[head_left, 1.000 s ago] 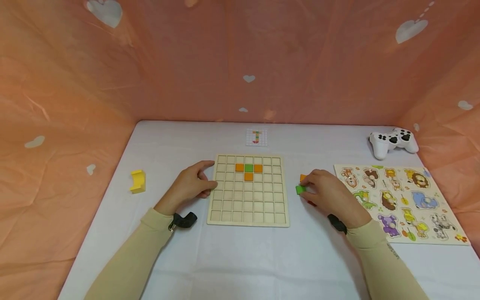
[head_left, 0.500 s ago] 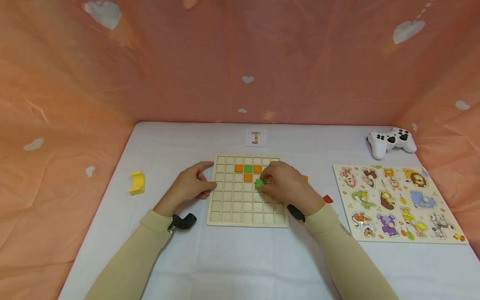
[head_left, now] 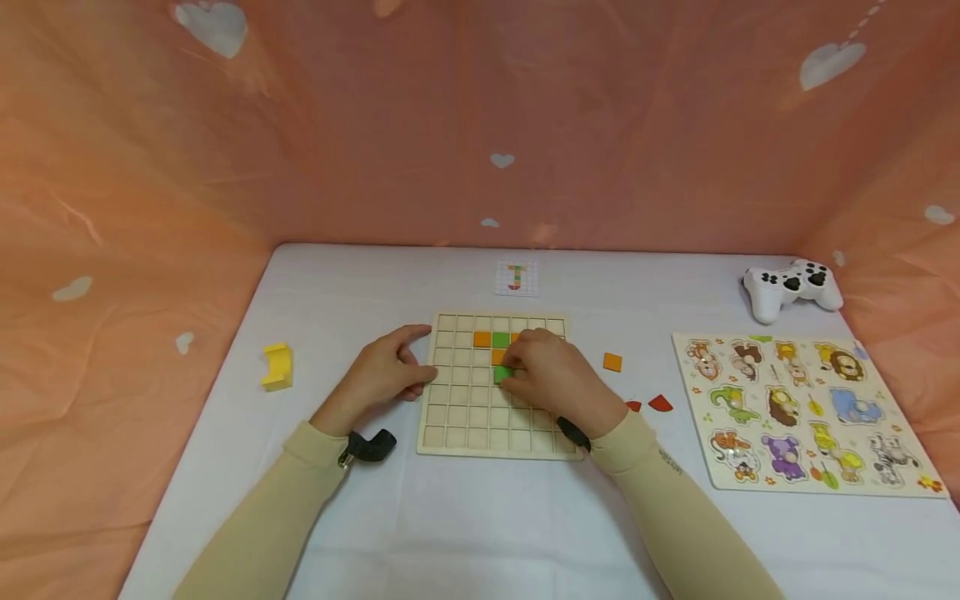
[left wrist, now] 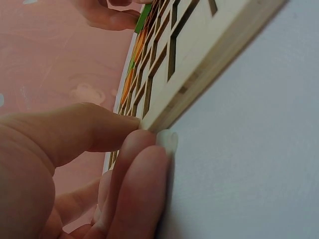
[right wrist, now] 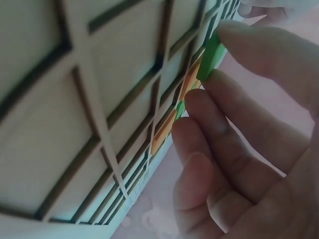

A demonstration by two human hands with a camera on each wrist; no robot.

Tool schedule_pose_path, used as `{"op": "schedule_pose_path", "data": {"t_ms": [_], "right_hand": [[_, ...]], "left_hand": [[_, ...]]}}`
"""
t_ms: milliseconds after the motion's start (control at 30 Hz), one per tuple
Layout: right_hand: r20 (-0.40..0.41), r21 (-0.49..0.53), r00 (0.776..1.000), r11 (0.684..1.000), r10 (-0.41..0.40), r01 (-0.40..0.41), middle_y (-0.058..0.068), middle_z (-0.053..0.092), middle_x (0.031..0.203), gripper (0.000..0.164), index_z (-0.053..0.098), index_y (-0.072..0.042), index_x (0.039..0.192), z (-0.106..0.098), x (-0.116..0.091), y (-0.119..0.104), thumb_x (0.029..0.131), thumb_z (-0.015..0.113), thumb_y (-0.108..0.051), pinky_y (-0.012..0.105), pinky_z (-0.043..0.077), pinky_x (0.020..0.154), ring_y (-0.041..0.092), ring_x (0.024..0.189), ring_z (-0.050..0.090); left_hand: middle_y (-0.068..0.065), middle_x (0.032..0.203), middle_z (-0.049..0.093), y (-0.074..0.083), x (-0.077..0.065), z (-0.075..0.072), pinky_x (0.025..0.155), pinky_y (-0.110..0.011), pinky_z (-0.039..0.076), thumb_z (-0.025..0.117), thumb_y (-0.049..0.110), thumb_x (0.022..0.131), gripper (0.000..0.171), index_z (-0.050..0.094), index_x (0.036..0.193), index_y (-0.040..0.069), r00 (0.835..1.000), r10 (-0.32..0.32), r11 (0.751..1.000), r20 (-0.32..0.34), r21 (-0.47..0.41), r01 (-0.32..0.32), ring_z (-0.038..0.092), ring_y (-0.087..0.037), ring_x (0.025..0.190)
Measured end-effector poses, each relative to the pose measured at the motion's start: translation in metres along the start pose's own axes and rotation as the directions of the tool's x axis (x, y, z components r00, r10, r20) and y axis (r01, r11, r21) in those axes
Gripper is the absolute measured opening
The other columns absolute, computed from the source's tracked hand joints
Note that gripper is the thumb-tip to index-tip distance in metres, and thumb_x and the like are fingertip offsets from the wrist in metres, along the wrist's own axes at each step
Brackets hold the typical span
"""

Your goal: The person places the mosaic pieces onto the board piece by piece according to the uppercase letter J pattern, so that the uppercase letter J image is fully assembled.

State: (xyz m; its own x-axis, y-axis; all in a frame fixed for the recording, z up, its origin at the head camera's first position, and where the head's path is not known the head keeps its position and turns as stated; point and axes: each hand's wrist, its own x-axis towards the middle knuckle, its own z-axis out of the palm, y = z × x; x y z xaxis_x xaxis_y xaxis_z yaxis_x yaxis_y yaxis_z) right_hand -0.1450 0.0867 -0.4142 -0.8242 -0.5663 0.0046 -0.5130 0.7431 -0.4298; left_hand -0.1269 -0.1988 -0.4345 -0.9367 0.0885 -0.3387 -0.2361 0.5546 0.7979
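Observation:
My right hand [head_left: 551, 375] pinches a green square tile [right wrist: 211, 57] between thumb and index finger, over the wooden grid board [head_left: 450, 417]. In the head view the tile sits directly below an orange tile [head_left: 497, 357] in the grid; the right wrist view shows it tilted against the grid. Another green tile [head_left: 501, 340] lies in the upper row with an orange tile [head_left: 482, 339] to its left; one to its right is mostly behind my fingers. My left hand [head_left: 382, 367] touches the board's left edge with thumb and index finger spread apart, the other fingers bent beside the edge.
Right of the board lie a loose orange tile [head_left: 612, 362] and two red quarter-round pieces [head_left: 660, 403]. A pattern card [head_left: 517, 278] lies behind the board. Farther right are an animal puzzle [head_left: 825, 492] and a white game controller [head_left: 792, 289]. A yellow notched block [head_left: 278, 367] stands at left.
My right hand has carried the green tile from beside the loose pieces leftward onto the grid, below the orange tile. The red pieces are now uncovered. My left hand stays at the board's edge.

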Motion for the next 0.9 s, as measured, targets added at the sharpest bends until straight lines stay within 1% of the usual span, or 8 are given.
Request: {"op": "schedule_pose_path", "data": {"t_ms": [67,267,433,667,900], "right_hand": [[-0.006,-0.012,1.0,1.0,-0.01,0.01,-0.002,0.072,0.104,0.019,0.083,-0.014,0.105,0.0011,0.0004,0.0001,0.09,0.085,-0.025,0.039,0.061,0.088,0.02,0.105,0.066],[0.005,0.001,1.0,1.0,0.004,-0.004,-0.002,0.073,0.105,0.019,0.083,-0.014,0.106,0.0055,0.0019,-0.0041,0.09,0.085,-0.025,0.039,0.061,0.089,0.019,0.104,0.065],[0.008,-0.009,1.0,1.0,0.005,-0.005,-0.003,0.072,0.103,0.018,0.083,-0.014,0.106,0.0079,0.0022,-0.006,0.091,0.085,-0.025,0.037,0.06,0.088,0.018,0.103,0.063],[-0.005,-0.03,1.0,1.0,-0.001,0.001,-0.003,0.073,0.103,0.017,0.083,-0.014,0.105,0.007,0.0021,-0.0057,0.091,0.085,-0.024,0.038,0.061,0.087,0.019,0.103,0.064],[-0.006,-0.038,1.0,0.999,-0.002,0.002,-0.003,0.073,0.103,0.017,0.083,-0.014,0.106,0.007,0.003,-0.0039,0.092,0.084,-0.024,0.038,0.061,0.085,0.019,0.101,0.063]], "left_hand": [[-0.011,0.092,0.067,0.0007,-0.0008,-0.0002,0.066,-0.031,0.064,0.082,0.017,0.092,0.077,0.049,0.161,0.022,1.0,-0.002,1.0,-0.002,-0.001,0.002,0.072,-0.018,0.068],[-0.011,0.091,0.067,-0.0016,-0.0026,-0.0024,0.066,-0.03,0.063,0.082,0.017,0.092,0.077,0.049,0.161,0.021,1.0,-0.011,1.0,-0.003,0.007,0.011,0.072,-0.018,0.067],[-0.011,0.092,0.066,-0.0019,-0.0031,-0.0025,0.066,-0.031,0.063,0.082,0.017,0.092,0.076,0.049,0.161,0.021,1.0,-0.015,1.0,0.003,-0.005,0.015,0.072,-0.018,0.068],[-0.011,0.092,0.066,0.0005,-0.0017,-0.0022,0.065,-0.031,0.064,0.082,0.018,0.093,0.076,0.049,0.161,0.021,1.0,-0.003,1.0,0.005,-0.001,0.003,0.072,-0.018,0.068],[-0.01,0.092,0.066,0.0005,-0.0004,-0.0016,0.066,-0.031,0.064,0.082,0.018,0.093,0.077,0.048,0.162,0.021,1.0,-0.007,1.0,0.007,-0.001,0.007,0.072,-0.018,0.069]]}}
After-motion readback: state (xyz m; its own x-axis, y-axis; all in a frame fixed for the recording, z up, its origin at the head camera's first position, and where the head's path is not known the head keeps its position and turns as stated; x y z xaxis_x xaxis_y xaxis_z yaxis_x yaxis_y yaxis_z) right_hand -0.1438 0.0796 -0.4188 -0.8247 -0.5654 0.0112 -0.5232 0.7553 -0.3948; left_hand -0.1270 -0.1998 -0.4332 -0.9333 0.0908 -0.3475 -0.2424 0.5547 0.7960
